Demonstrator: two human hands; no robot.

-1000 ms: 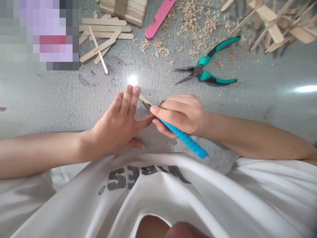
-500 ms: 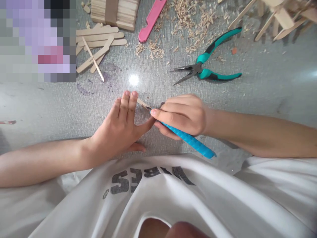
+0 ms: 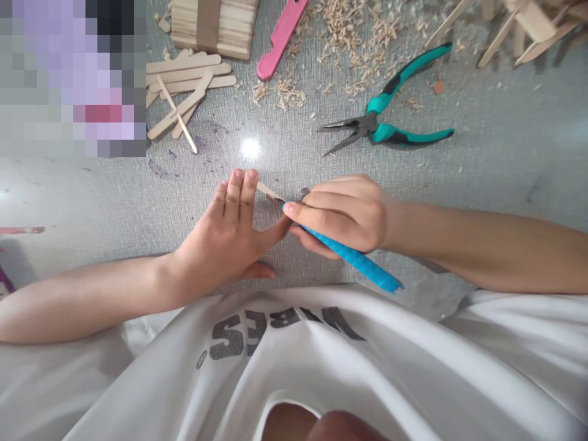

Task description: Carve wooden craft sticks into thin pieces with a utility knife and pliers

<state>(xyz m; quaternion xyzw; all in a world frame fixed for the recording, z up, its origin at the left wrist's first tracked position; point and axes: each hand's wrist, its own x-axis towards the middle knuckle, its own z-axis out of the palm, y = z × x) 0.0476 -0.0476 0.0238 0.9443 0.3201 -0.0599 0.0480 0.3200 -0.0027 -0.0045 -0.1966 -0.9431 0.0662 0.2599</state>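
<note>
My left hand [image 3: 234,226] lies low over the table, three fingers stretched out and spanning a thin wooden stick [image 3: 266,189]. Its index finger reaches across to my right hand, while the thumb sits lower, apart. Only a short length of the stick shows beyond the fingertips; the remainder is hidden. Wrapped in my right hand [image 3: 344,211] is a blue-handled knife [image 3: 362,264], slanting down to the right. Its small dark tip meets the stick; the blade's shape is mostly covered by the fingers.
Teal-handled long-nose pliers [image 3: 367,124] lie open beyond my right hand. Wood shavings [image 3: 362,37] are scattered behind, near a pink plastic handle [image 3: 280,43]. Loose craft sticks [image 3: 188,82], a banded stick bundle [image 3: 229,30] and a stick structure [image 3: 528,30] stand farther back.
The whole view has shifted slightly, so most things appear a little farther right. Both hands keep nearly the same pose, with the knife still at the stick.
</note>
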